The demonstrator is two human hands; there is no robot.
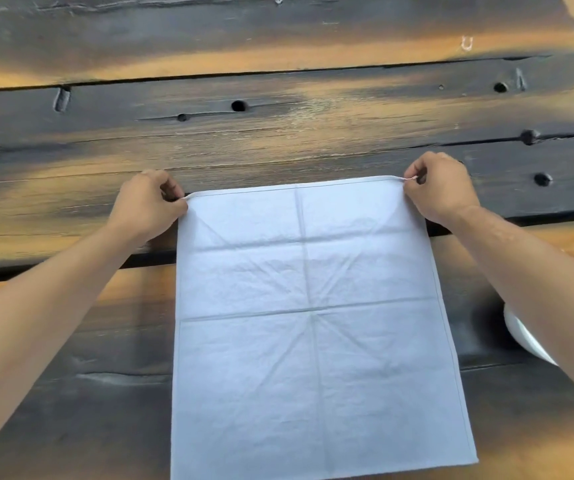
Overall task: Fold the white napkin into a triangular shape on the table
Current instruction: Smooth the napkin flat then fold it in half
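Napkin [313,323] lies opened flat on the dark plank bench [278,133], near edge toward the person, far edge stretched between both hands. Cloth looks thin, light and limp; old creases cross it (a central cross plus diagonals), so it should fold readily along those lines but will sag or wrinkle if lifted by one point. Corners are the sensible hold; a diagonal fold would bring one corner to its opposite.

Left hand [147,206]: fingers closed narrow in a pinch on the far left corner, knuckles up, forearm reaching in from lower left. Right hand [441,188]: same pinch on the far right corner, hem visibly drawn taut, forearm from lower right. White plate [524,337] partly hidden under the right forearm, just beside the napkin.

Judgement: no triangular fold made yet.
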